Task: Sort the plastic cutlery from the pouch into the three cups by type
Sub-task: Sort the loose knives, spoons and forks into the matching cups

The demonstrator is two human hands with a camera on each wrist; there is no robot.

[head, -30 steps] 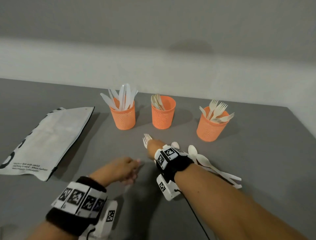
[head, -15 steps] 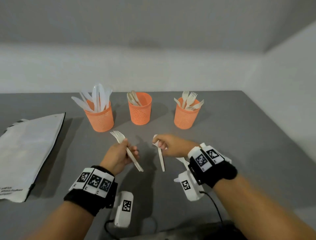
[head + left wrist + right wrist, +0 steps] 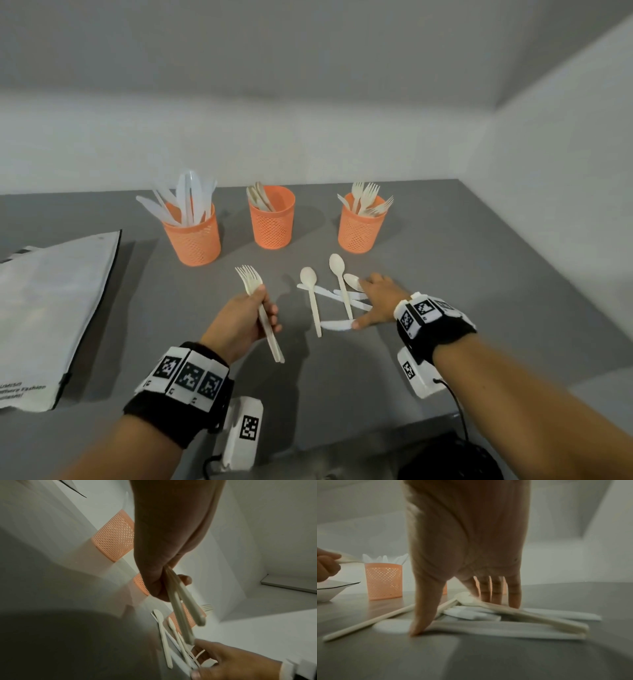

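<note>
Three orange mesh cups stand in a row: the left cup [image 3: 193,240] holds white knives, the middle cup [image 3: 272,226] spoons, the right cup [image 3: 359,229] forks. My left hand [image 3: 263,308] grips two cream forks [image 3: 253,284] by their handles [image 3: 181,605], tines up, above the table in front of the cups. My right hand [image 3: 371,301] is spread with straight fingers [image 3: 513,596] on a loose pile of spoons [image 3: 310,284] and white knives [image 3: 337,324]. The thumb [image 3: 419,622] presses down beside a knife [image 3: 392,626].
The white pouch [image 3: 51,308] lies flat at the left of the grey table [image 3: 479,308]. A wall closes the right side. The table's front edge runs under my forearms.
My right hand has let go of the piece it held up beside the left hand and has moved right, down onto the pile. The left hand still holds forks.
</note>
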